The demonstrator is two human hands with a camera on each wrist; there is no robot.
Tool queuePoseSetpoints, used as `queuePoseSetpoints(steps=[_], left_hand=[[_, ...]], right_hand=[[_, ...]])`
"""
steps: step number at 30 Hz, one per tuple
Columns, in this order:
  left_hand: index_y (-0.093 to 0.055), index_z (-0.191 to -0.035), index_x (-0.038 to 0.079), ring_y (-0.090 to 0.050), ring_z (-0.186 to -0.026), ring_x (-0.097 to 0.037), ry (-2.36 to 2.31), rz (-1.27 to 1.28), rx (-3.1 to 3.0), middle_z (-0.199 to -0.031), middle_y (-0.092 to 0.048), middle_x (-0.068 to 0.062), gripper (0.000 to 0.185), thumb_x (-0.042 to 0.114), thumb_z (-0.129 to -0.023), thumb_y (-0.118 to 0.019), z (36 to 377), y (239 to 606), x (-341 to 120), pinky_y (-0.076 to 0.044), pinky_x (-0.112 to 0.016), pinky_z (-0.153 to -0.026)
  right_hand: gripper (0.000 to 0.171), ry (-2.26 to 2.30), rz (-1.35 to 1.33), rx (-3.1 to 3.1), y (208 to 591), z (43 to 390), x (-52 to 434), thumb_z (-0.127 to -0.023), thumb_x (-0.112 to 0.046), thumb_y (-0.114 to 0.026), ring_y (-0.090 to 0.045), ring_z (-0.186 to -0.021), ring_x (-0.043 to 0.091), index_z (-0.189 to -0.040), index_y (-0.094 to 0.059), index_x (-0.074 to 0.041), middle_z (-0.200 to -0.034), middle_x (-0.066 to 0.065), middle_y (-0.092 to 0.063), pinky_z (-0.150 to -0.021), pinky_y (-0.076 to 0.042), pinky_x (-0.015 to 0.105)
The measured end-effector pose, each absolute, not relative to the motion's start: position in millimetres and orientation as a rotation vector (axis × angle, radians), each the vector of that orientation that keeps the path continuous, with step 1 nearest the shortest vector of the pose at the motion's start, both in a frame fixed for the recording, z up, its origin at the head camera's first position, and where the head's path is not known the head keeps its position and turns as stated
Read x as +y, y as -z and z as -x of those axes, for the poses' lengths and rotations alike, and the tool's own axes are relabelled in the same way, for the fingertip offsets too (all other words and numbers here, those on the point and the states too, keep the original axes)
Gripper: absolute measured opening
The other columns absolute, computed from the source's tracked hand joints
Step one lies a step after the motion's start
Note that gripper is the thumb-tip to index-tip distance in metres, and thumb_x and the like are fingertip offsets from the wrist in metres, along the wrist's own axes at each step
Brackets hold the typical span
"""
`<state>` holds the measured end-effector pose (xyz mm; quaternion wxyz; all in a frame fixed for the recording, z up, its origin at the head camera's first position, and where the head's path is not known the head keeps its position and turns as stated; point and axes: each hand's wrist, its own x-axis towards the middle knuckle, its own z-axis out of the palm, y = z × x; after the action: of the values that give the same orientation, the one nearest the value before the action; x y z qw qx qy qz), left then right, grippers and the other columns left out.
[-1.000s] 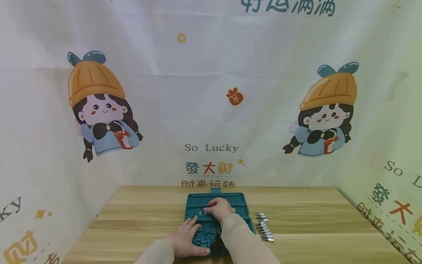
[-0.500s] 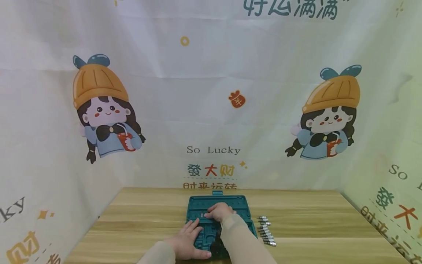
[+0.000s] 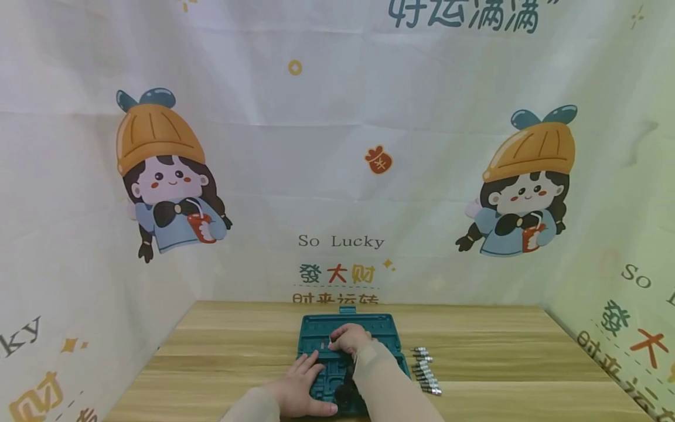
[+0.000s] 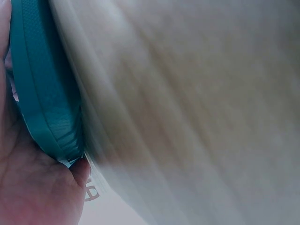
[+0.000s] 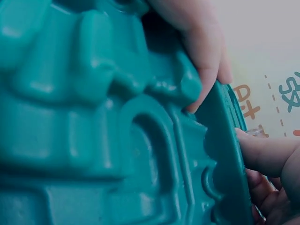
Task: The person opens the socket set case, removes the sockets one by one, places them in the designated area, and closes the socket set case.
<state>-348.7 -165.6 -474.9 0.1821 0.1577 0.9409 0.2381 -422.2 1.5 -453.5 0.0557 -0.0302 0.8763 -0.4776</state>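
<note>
An open teal tool case (image 3: 316, 324) lies on the wooden table (image 3: 237, 346). My left hand (image 3: 302, 384) rests flat on the case's near left part, fingers straight and thumb along the front edge. In the left wrist view the palm (image 4: 33, 187) presses against the case rim (image 4: 47, 93). My right hand (image 3: 350, 339) sits over the middle of the case with curled fingers, pinching what looks like a small metal bit (image 3: 331, 338) at a slot. The right wrist view shows its fingertips (image 5: 204, 56) against the moulded tray (image 5: 93, 117).
Several silver bits (image 3: 426, 369) lie in a row on the table just right of the case. Printed cloth walls (image 3: 337, 176) close in the table at the back and on both sides. Bare wood stretches left and right of the case.
The view has shifted slightly. My right hand has edged a little over the tray, and the left hand stays pressed on the case.
</note>
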Motion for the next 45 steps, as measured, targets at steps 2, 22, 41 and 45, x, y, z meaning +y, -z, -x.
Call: queuePoseSetpoints(steps=[2, 22, 41, 45], left_hand=[[-0.041, -0.146, 0.011, -0.011, -0.144, -0.038, -0.670, -0.444, 2.655, -0.159, -0.017, -0.009, 0.100, 0.076, -0.073, -0.060, 347.6, 473.5, -165.4, -0.025, -0.062, -0.106], [-0.041, -0.145, 0.009, -0.011, -0.144, -0.037, -0.640, -0.463, 2.698, -0.158, -0.019, -0.009, 0.096, 0.071, -0.076, -0.063, 339.7, 463.5, -160.7, -0.024, -0.059, -0.108], [-0.040, -0.146, 0.010, -0.010, -0.145, -0.036, -0.624, -0.469, 2.689, -0.159, -0.018, -0.009, 0.095, 0.072, -0.077, -0.062, 336.0, 461.5, -161.4, -0.024, -0.060, -0.108], [-0.040, -0.146, 0.011, -0.010, -0.145, -0.037, -0.625, -0.471, 2.687, -0.159, -0.017, -0.009, 0.098, 0.075, -0.075, -0.061, 340.6, 466.7, -163.5, -0.024, -0.060, -0.108]], right_hand=[[0.013, 1.458, 0.088, 2.661, 454.1, 422.3, 1.3, -0.076, -0.010, -0.082, -0.031, -0.126, 0.049, -0.087, -0.075, -0.012, -0.103, 0.012, -0.062, -0.105, -0.010, 0.068], [0.012, 1.446, 0.052, 2.703, 452.2, 420.4, 3.1, -0.082, -0.023, -0.078, -0.039, -0.120, 0.047, -0.088, -0.076, -0.014, -0.105, 0.009, -0.065, -0.102, -0.018, 0.067], [0.022, 1.672, 0.318, 2.500, 457.6, 418.9, 13.0, -0.090, -0.020, -0.070, -0.056, -0.110, 0.035, -0.106, -0.073, -0.005, -0.112, 0.011, -0.066, -0.099, -0.034, 0.061], [0.019, 1.765, 0.296, 2.445, 458.1, 419.1, 14.6, -0.088, -0.017, -0.072, -0.059, -0.102, 0.029, -0.101, -0.072, -0.004, -0.106, 0.009, -0.065, -0.091, -0.043, 0.054]])
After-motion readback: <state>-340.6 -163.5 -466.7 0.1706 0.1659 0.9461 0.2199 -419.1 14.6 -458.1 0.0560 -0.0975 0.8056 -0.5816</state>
